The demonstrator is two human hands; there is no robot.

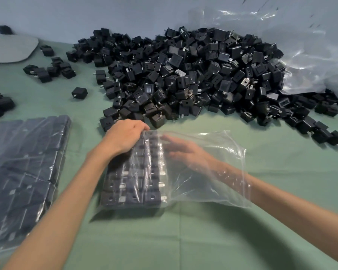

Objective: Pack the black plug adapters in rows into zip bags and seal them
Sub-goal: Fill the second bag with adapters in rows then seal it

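At the centre of the frame a clear zip bag point(213, 172) lies on the green table cover point(183, 240), with two rows of black adapters point(133, 178) packed along its left side. The left hand point(125, 136) curls over the bag's far left corner, gripping it. The right hand point(181, 151) is inside the bag, fingers straight beside the rows. A loose heap of adapters point(183, 75) fills the upper middle, and filled bags point(23, 162) lie at the left.

Green cloth tabletop point(222, 240); pale blue-grey wall point(86, 12) behind; soft even light
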